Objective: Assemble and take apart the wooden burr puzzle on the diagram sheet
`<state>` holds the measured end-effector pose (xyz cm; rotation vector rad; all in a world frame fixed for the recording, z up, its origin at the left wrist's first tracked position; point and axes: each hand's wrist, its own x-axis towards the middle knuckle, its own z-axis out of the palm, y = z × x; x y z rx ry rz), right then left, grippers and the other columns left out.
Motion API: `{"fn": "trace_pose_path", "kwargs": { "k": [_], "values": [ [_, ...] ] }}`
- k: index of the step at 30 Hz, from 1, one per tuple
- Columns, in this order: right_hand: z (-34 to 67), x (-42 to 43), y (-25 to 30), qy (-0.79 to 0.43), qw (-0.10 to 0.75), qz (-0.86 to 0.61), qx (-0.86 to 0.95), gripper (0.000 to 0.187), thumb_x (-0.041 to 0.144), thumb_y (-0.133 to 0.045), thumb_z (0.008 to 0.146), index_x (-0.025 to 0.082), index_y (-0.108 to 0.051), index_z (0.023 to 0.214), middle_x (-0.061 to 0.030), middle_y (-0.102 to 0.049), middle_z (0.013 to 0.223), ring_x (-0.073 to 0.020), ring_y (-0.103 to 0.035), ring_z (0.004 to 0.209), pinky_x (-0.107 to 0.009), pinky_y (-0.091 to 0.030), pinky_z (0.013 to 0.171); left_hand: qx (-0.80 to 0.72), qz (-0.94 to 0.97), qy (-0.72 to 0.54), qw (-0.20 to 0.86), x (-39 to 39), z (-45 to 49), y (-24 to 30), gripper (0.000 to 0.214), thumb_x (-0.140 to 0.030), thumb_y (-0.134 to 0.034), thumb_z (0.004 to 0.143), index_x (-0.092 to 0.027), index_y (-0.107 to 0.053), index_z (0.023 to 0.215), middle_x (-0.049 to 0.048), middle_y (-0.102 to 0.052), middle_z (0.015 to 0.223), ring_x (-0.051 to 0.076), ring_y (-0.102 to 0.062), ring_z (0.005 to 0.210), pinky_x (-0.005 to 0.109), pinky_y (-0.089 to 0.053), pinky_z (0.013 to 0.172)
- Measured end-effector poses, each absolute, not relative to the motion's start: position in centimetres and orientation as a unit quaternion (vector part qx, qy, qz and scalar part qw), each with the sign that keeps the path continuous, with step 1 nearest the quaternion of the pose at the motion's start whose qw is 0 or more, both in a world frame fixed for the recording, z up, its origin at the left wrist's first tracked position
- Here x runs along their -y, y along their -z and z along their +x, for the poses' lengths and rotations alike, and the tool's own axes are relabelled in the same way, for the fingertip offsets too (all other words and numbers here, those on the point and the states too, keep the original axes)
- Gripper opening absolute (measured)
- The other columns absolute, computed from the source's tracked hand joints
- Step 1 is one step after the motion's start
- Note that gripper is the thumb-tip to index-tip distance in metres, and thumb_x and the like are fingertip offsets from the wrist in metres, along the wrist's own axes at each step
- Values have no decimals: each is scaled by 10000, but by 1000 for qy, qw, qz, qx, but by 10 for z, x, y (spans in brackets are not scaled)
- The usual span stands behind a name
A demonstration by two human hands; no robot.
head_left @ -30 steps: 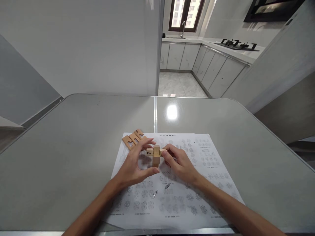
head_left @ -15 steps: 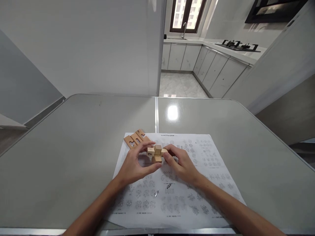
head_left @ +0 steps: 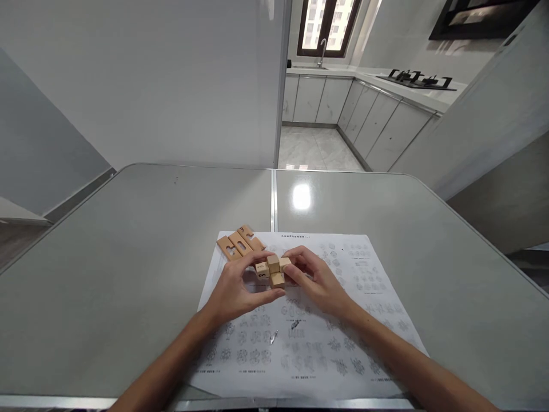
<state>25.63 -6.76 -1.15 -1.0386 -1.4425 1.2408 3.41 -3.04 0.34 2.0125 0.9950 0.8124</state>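
Observation:
Between my two hands is a small wooden puzzle (head_left: 273,265) made of interlocking blocks, with a dark "3" on its left block end. My left hand (head_left: 235,286) curls around its left side, fingers at the back and thumb along the lower front edge. On the right, my right hand (head_left: 315,280) pinches a block end between thumb and fingers. Flat notched wooden pieces (head_left: 240,243) lie just beyond my left hand, on the corner of a printed paper sheet (head_left: 309,355). How the blocks lock together inside is hidden.
The paper, with rows of small line drawings, lies on a grey table (head_left: 128,274) with a metal seam (head_left: 273,200) down its middle. Two small shiny scraps (head_left: 294,324) sit on the sheet. Beyond the table are a wall and a kitchen counter (head_left: 364,72).
The wooden puzzle has tilted slightly between my hands, its left "3" block end now lower and turned. Both hands keep nearly the same place.

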Motion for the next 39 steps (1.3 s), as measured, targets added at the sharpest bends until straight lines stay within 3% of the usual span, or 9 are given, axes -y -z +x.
{"fn": "trace_pose_path", "kwargs": {
  "k": [3, 11, 17, 31, 35, 39],
  "values": [
    [257, 66, 12, -499, 471, -430, 587, 245, 495, -634, 1033, 254, -663, 1065, 7, -564, 820, -154, -521, 706, -301, -450, 627, -396, 777, -321, 368, 30, 35, -5, 579, -442, -917, 749, -249, -668, 1235, 81, -774, 1234, 295, -749, 1087, 443, -614, 905],
    [255, 67, 14, -576, 465, -374, 559, 242, 487, -596, 1065, 258, -635, 1134, 0, -645, 837, -149, -581, 709, -318, -519, 689, -384, 756, -371, 379, 29, 35, -6, 524, -419, -915, 726, -242, -654, 1144, 69, -767, 1132, 267, -747, 1019, 434, -592, 918],
    [255, 69, 16, -566, 465, -381, 564, 250, 481, -585, 1071, 243, -626, 1135, 7, -632, 815, -144, -584, 671, -317, -522, 662, -382, 776, -359, 351, 30, 35, -6, 496, -427, -918, 724, -231, -655, 1096, 43, -766, 1002, 232, -723, 880, 369, -581, 770],
    [250, 70, 14, -585, 474, -365, 547, 259, 488, -563, 1081, 240, -620, 1131, 25, -562, 768, -137, -506, 643, -309, -476, 629, -365, 765, -401, 347, 33, 36, -7, 490, -326, -880, 722, -236, -657, 1150, 69, -750, 1115, 252, -729, 993, 379, -594, 845],
    [254, 67, 12, -568, 485, -380, 545, 255, 492, -574, 1077, 241, -613, 1104, 29, -559, 741, -143, -493, 634, -313, -457, 631, -392, 741, -403, 366, 32, 34, -8, 409, -335, -827, 773, -234, -669, 1136, 64, -752, 1059, 234, -726, 926, 378, -591, 827],
    [259, 64, 10, -547, 503, -406, 531, 264, 499, -561, 1082, 242, -611, 1116, 39, -542, 711, -143, -473, 609, -315, -434, 620, -414, 719, -414, 374, 30, 34, -8, 439, -340, -787, 816, -245, -650, 1221, 83, -742, 1134, 248, -720, 1007, 386, -586, 864]
  ]
}}
